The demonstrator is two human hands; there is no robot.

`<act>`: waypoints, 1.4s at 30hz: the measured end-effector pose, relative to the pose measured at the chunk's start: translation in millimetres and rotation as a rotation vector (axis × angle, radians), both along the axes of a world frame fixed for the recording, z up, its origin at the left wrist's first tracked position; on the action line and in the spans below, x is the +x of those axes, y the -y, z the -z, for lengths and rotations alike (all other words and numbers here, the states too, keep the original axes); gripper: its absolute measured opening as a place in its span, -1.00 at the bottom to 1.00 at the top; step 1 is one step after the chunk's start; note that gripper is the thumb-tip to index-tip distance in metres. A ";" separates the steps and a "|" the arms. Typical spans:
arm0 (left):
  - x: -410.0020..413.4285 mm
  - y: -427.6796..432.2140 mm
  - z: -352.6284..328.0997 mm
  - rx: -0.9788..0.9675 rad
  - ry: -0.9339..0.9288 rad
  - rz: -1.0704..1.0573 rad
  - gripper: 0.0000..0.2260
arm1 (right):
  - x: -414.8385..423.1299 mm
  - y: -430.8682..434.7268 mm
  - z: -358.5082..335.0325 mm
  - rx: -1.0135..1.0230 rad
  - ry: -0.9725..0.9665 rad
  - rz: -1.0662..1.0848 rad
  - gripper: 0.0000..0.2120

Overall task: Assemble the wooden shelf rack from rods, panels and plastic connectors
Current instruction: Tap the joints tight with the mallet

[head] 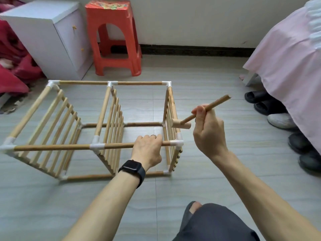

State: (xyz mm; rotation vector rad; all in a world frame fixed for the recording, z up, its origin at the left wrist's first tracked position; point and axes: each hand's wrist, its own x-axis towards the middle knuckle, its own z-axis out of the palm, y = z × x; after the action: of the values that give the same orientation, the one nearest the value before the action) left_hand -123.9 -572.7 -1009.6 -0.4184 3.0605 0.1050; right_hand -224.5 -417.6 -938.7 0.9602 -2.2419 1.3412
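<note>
Rack [97, 146] lies on the floor [199, 180], centre-left: three panels [112, 119], rods [139, 83], connectors [176, 143] all joined (no loose parts seen). Left grip [147, 150] curls round the near upper rod [52, 147]; right grip [207, 129] clasps a mallet [180, 125]. Judged remaining: tapping joints home.

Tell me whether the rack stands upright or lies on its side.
On its side: the rack rests on the floor, its three slatted panels standing vertically.

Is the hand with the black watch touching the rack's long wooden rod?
Touching. Head view shows the left hand curled over the long wooden rod.
</note>
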 end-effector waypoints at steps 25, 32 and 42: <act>-10.6 3.7 3.4 0.031 0.036 -0.046 -0.95 | 13.5 6.9 11.7 0.389 0.165 -0.067 -0.65; -20.7 8.3 2.7 0.090 0.065 -0.154 -0.68 | 17.5 -12.5 26.8 -0.040 0.281 0.077 -0.77; -48.5 11.4 -52.0 0.114 -0.137 -0.220 -0.55 | -2.4 -49.3 16.2 -0.169 0.384 0.218 -0.89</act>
State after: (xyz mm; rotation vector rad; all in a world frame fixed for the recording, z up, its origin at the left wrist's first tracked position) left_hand -172.4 -584.1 -957.6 -0.7690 3.1083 0.3283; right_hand -226.9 -368.4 -954.9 0.4116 -2.3665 1.6912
